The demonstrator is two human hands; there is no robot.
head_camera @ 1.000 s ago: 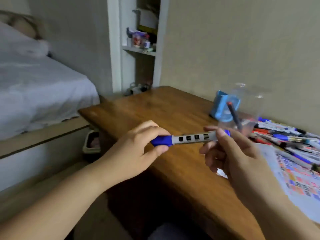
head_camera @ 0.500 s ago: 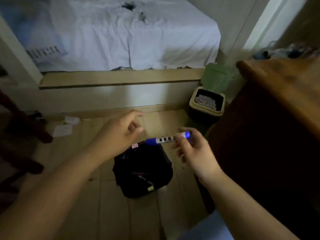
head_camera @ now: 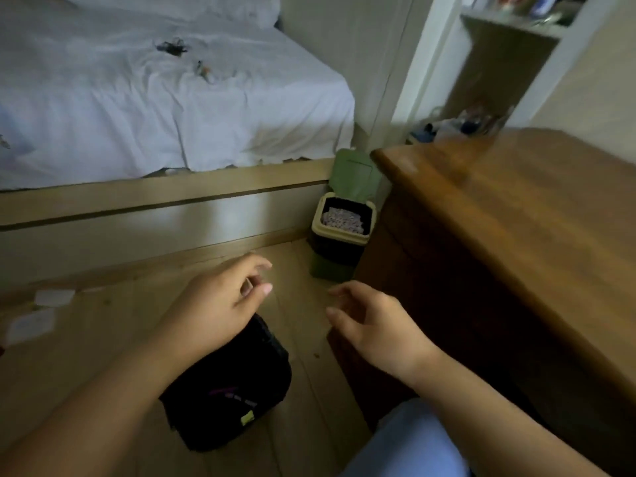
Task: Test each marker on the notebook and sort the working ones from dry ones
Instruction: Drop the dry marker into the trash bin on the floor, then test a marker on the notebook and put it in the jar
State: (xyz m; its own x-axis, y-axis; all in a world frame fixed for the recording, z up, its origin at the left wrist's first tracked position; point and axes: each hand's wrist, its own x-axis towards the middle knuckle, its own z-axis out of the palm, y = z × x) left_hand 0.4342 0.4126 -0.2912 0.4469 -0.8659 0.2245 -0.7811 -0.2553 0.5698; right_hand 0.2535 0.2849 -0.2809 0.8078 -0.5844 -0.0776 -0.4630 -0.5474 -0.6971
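At the lower centre of the frame, a black bag (head_camera: 234, 394) sits on the floor (head_camera: 86, 356) with its mouth open; thin shapes inside it, one purplish, may be markers, though the dim light keeps that uncertain. A small yellow-green tag shows on its near side. Above the bag's upper left edge hovers the left hand (head_camera: 220, 304), empty, its fingers loosely curled with thumb and forefinger close together but pinching nothing. To the right of it, apart from it, hangs the right hand (head_camera: 371, 321), also empty, fingers relaxed and slightly spread, pointing toward the left hand. Neither hand touches the bag.

Just right of the right hand rises the dark side of the wooden bench (head_camera: 516, 215), whose top fills the right of the frame. Above the hands, at mid-frame, a small green bin (head_camera: 340, 235) with its lid raised stands on the floor against the bench's corner. A bed with a white sheet (head_camera: 155, 105) covers the upper left. A pale blue trouser leg (head_camera: 409, 445) shows at the bottom edge.
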